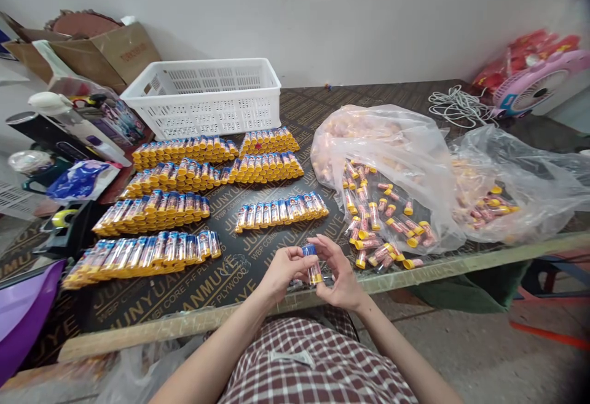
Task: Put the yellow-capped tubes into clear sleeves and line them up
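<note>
A small clear tube [314, 272] with a blue cap and a yellow base stands nearly upright between my two hands, just over the table's front edge. My left hand [286, 270] pinches it near its blue top. The fingers of my right hand [340, 276] curve around its other side, touching it at the base and near the cap. Similar blue-and-yellow tubes lie stacked in rows [152, 250] on the left and in a shorter row [281, 210] in the middle. To the right, loose yellow-capped tubes [373, 216] spill from a clear plastic bag [391, 127].
A white plastic basket [207, 109] stands at the back against the wall. Further right are another bag [502, 164], a coiled cable [461, 106] and a pink fan [537, 90]. Bottles [55, 106], a cardboard box [126, 56] and a purple object [27, 318] sit at the left.
</note>
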{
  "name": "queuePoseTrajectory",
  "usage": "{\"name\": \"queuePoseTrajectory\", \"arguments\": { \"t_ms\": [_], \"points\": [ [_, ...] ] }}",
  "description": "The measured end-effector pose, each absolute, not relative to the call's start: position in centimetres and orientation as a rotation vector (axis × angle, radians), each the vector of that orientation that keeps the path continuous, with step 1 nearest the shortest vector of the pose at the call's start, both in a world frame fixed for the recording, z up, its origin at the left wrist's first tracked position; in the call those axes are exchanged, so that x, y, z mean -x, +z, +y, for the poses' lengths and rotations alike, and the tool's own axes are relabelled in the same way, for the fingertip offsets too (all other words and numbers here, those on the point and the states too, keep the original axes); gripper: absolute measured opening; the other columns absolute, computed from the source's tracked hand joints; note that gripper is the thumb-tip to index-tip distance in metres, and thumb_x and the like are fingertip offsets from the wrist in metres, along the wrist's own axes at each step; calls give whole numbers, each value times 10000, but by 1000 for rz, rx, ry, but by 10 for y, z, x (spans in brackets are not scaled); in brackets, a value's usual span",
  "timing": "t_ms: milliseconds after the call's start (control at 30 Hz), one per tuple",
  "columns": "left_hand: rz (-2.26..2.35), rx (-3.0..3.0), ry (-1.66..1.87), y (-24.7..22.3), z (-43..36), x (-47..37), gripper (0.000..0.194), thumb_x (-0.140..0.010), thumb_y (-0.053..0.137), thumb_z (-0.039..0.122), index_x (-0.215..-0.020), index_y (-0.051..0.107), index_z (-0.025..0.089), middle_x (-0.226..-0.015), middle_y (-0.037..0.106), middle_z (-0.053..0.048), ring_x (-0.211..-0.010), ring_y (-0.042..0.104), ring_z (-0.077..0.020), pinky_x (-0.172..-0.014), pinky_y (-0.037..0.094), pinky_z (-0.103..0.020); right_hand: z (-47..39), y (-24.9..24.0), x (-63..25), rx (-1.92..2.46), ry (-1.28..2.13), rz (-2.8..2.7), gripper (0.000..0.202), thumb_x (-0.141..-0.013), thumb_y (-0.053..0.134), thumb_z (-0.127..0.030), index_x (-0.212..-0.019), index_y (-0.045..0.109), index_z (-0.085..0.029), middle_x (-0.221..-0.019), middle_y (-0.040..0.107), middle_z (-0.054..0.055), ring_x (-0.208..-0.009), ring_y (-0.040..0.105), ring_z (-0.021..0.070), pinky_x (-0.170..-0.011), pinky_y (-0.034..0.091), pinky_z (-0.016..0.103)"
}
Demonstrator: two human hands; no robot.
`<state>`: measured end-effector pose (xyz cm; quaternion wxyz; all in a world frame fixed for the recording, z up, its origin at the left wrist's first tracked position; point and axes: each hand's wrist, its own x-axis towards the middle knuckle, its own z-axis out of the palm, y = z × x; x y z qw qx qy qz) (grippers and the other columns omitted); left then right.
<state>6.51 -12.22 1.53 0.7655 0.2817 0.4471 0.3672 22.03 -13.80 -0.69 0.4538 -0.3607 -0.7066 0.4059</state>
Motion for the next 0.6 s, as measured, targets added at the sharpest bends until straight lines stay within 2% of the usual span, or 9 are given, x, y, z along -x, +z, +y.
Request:
{"name": "queuePoseTrajectory", "arguments": {
  "t_ms": [400, 500, 600],
  "points": [
    [969, -620, 799, 15, -126, -66, 417, -540, 812, 398, -752, 620, 95, -657, 650, -41, -526, 586, -107, -498, 441, -203, -138, -7, -220, 861, 1022, -1737, 900, -603, 509, -14, -1416, 211, -259, -1379, 417, 96, -1238, 460, 242, -1037, 408, 418],
    [1012, -685, 825, 14, -112, -63, 410, -559, 793, 421, -731, 595, 107, -638, 642, -35, -498, 562, -99, -495, 433, -210, -136, -3, -223, 904, 1024, -1764, 907, -653, 570, -60, -1430, 158, -280, -1429, 341, 95, -1233, 456, 240, -1040, 400, 429],
    [1208, -876, 986, 10, -75, -54, 461, -562, 783, 434, -840, 567, 137, -570, 614, 6, -441, 517, -100, -470, 408, -215, -132, -2, -229, 991, 968, -1752, 908, -698, 641, -159, -1437, 132, -301, -1472, 259, 87, -1224, 449, 244, -1050, 374, 455]
  ]
}}
